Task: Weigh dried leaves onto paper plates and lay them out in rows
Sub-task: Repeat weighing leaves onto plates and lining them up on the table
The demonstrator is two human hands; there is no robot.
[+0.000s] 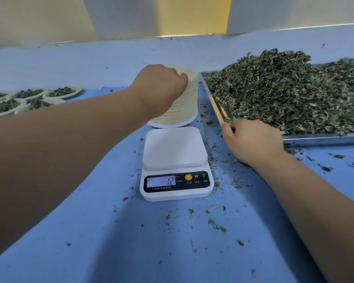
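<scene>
The left hand (161,86) reaches forward and sits on a tall stack of paper plates (189,103), its fingers curled over the stack's top near edge and the thumb on the uppermost plate, so it grips the stack at the top; whether it has only one plate cannot be told. The right hand (253,141) lies on the blue cloth (110,231) at the near left corner of a metal tray (323,137), fingers curled in and a fingertip touching the rim; whether it holds anything is hidden. The dried leaves (284,88) are heaped in that tray, just beyond and to the right of the right hand. Between the two hands, nearer the body than the stack, stands a white scale (174,152) with a bare platform and a lit display (161,181) reading minus 12. Well to the left of the left arm lie filled plates (62,91) in rows, touching one another. Leaf crumbs (213,223) are scattered on the cloth under and around the right arm
</scene>
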